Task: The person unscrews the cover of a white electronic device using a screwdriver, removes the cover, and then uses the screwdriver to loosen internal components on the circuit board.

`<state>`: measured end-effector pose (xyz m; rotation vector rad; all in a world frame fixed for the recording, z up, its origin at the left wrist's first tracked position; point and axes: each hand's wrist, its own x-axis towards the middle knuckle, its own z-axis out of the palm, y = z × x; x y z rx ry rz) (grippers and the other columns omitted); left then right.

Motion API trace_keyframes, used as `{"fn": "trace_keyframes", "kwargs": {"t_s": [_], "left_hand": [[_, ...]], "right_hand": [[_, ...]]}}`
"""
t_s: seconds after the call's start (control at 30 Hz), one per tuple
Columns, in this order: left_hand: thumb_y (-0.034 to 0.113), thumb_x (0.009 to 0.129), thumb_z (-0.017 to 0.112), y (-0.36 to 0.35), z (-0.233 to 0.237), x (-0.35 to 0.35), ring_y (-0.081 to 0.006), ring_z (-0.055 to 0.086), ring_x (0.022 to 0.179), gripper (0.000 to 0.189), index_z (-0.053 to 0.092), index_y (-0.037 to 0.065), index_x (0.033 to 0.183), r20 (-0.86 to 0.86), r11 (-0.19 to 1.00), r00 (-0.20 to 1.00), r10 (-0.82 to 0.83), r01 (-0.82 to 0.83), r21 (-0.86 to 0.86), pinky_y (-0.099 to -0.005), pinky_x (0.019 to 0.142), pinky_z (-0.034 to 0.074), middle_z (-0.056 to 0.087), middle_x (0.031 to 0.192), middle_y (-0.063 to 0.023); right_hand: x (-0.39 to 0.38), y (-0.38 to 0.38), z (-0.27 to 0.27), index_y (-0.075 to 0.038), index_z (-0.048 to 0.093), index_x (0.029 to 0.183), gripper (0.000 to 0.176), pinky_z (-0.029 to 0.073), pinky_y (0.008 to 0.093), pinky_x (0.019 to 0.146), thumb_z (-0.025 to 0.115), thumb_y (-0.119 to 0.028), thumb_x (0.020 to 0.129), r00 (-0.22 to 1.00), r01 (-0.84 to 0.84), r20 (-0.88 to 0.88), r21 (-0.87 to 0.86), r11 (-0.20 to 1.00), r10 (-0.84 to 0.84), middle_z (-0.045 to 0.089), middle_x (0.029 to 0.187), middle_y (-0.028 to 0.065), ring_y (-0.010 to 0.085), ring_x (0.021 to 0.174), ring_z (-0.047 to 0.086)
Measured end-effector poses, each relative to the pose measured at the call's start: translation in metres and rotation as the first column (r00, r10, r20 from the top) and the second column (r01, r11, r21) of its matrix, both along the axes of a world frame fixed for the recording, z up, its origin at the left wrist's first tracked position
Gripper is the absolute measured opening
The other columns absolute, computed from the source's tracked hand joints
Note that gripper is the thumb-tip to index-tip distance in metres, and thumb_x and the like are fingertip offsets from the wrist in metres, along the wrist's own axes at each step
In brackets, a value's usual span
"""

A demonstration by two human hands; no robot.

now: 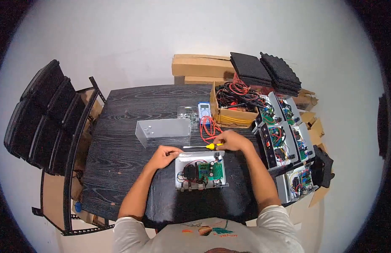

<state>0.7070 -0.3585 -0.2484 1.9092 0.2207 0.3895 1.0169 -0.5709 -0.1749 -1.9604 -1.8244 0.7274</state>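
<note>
An open metal case [178,168] with a green circuit board [218,172], a black transformer-like part [189,172] and coloured wires lies in front of me. My right hand [231,141] is wrapped round the yellow-and-black handle of a screwdriver [211,146], its shaft pointing left along the case's far edge. The fingers of my left hand [167,157] are pressed together at the case's far left corner, close to the screwdriver tip. Whether they pinch the case wall or something small is too fine to see. Beyond them stands a bent metal cover [161,127].
A multimeter [204,110] with red leads lies near a clear tray of small parts [187,113]. Behind it stands a cardboard box [235,120] of cables. Several wired open cases [282,141] line the right side. Black foam [250,67] is stacked at the back; a rack stands left.
</note>
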Motion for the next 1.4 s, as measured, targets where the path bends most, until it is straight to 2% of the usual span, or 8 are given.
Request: {"fn": "trace_keyframes", "kwargs": {"t_s": [0.2,0.4,0.5,0.67,0.93,1.23,1.33,1.4], "left_hand": [[0.017,0.094,0.077,-0.007,-0.006,0.0,-0.0121,0.066,0.077,0.02,0.079,0.002,0.106,0.071,0.976,0.993,0.092,-0.104,0.19,-0.0313,0.071,0.054,0.079,0.092,-0.0066],[0.017,0.09,0.08,-0.008,-0.001,0.003,-0.0265,0.072,0.081,0.018,0.079,0.002,0.099,0.245,0.93,0.967,0.072,-0.155,0.335,-0.0396,0.076,0.056,0.078,0.091,-0.0125],[0.016,0.09,0.078,-0.011,-0.001,0.003,-0.0308,0.072,0.083,0.015,0.078,0.002,0.096,0.277,0.904,0.958,0.078,-0.185,0.386,-0.0422,0.078,0.056,0.078,0.091,-0.0139],[0.015,0.092,0.075,-0.016,0.001,0.003,-0.033,0.071,0.083,0.014,0.077,0.001,0.093,0.226,0.861,0.97,0.092,-0.192,0.472,-0.0432,0.078,0.057,0.077,0.09,-0.0146],[0.017,0.097,0.071,-0.021,0.004,0.003,-0.0331,0.071,0.086,0.019,0.078,0.003,0.106,0.194,0.891,0.977,0.084,-0.161,0.425,-0.0442,0.078,0.056,0.076,0.093,-0.017],[0.016,0.1,0.067,-0.009,0.035,-0.001,-0.0301,0.073,0.093,0.025,0.077,0.003,0.119,-0.024,0.932,0.997,-0.075,0.078,0.354,-0.0405,0.084,0.057,0.078,0.105,-0.0172],[0.016,0.099,0.07,0.0,0.033,-0.003,-0.0244,0.073,0.095,0.023,0.077,0.003,0.117,-0.076,0.946,0.994,-0.081,0.101,0.309,-0.0395,0.085,0.056,0.078,0.108,-0.0148],[0.017,0.1,0.07,-0.001,0.037,-0.005,-0.0229,0.073,0.099,0.024,0.077,0.004,0.119,-0.121,0.956,0.991,-0.052,0.084,0.279,-0.0389,0.088,0.056,0.079,0.112,-0.0137]], "right_hand": [[-0.026,0.041,-0.014,-0.006,0.08,0.112,0.034,0.059,0.039,0.081,0.086,-0.02,0.082,0.993,-0.114,-0.012,0.004,0.993,0.114,0.079,0.094,0.0117,0.0244,0.086,0.076],[-0.03,0.029,-0.004,-0.005,0.079,0.11,0.034,0.058,0.0411,0.084,0.085,-0.023,0.082,0.975,0.168,-0.158,0.051,0.984,-0.158,0.078,0.095,0.0153,0.0303,0.091,0.076],[-0.018,0.015,0.001,-0.003,0.078,0.112,0.038,0.057,0.0452,0.091,0.084,-0.029,0.084,0.901,0.37,0.153,0.212,0.904,-0.405,0.077,0.104,0.0193,0.0366,0.1,0.074],[-0.011,0.014,-0.033,-0.005,0.067,0.134,0.059,0.05,0.0477,0.11,0.083,-0.031,0.084,0.826,0.454,0.264,0.212,0.866,-0.498,0.068,0.132,0.0251,0.0439,0.123,0.064],[-0.023,0.036,-0.006,-0.001,0.064,0.138,0.06,0.045,0.0469,0.114,0.081,-0.028,0.086,0.93,0.344,0.129,0.031,0.939,-0.345,0.065,0.137,0.0294,0.0439,0.13,0.06],[-0.027,0.039,-0.007,0.002,0.072,0.118,0.04,0.057,0.0476,0.095,0.076,-0.026,0.089,0.94,0.337,-0.072,0.049,0.94,-0.334,0.075,0.111,0.0266,0.0436,0.102,0.073],[-0.059,0.028,0.029,-0.005,0.073,0.127,0.044,0.056,0.0487,0.099,0.075,-0.028,0.089,0.834,0.463,0.329,0.021,0.886,-0.444,0.075,0.115,0.0249,0.0441,0.107,0.071],[-0.066,0.036,0.024,-0.006,0.068,0.134,0.051,0.056,0.0483,0.1,0.074,-0.029,0.089,0.874,0.369,0.216,0.287,0.884,-0.435,0.074,0.119,0.0251,0.0447,0.108,0.071]]}}
